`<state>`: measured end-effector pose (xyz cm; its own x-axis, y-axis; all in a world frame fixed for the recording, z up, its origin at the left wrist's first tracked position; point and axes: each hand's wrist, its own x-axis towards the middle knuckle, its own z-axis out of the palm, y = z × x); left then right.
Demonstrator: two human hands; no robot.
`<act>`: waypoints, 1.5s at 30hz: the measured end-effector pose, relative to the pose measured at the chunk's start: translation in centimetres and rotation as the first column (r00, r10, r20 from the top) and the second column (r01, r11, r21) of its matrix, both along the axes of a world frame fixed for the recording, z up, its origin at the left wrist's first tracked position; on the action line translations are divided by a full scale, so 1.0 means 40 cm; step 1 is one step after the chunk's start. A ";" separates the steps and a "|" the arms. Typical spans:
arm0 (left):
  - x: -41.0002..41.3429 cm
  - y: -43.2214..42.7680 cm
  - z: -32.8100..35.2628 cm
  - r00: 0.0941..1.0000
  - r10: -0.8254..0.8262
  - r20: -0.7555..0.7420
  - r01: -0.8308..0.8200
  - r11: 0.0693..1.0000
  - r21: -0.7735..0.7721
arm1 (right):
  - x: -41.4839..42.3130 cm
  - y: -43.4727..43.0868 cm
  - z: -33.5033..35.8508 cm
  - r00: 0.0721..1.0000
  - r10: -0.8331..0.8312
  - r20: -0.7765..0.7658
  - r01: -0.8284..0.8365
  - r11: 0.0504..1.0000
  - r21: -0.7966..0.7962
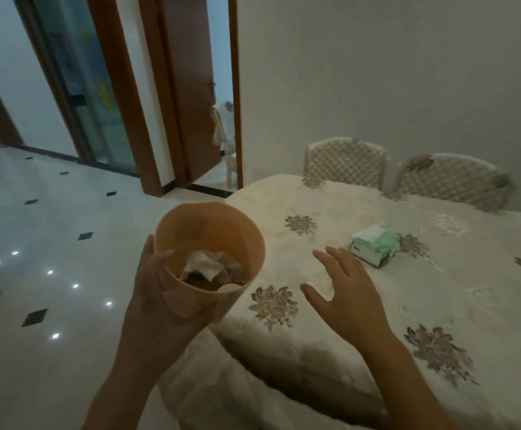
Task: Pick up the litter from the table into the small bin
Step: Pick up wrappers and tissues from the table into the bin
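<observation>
Beside the table (361, 305), off its near-left corner, my left hand (157, 293) holds one small bin (209, 240) in the air, tilted, mouth toward me. Fingers are wrapped around its lower wall; the thumb lies pressed against the rim. Inside the bin: crumpled white paper litter (205, 263) on top of darker scraps, too blurred to count. My right hand (346, 290) hovers over the table just right of the bin, palm down, all five fingers spread wide, holding nothing. On the table beyond that hand lies one green tissue pack (375, 245). Two chairs (346, 161) stand at the table's far side.
</observation>
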<state>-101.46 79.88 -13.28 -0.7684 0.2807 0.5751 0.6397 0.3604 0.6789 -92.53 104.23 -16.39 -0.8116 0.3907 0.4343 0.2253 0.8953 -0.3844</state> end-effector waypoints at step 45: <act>-0.518 0.299 -0.275 0.879 -0.452 0.155 0.461 0.887 -0.029 | -0.415 0.286 -0.244 0.940 -0.334 -0.065 0.297 0.898 -0.326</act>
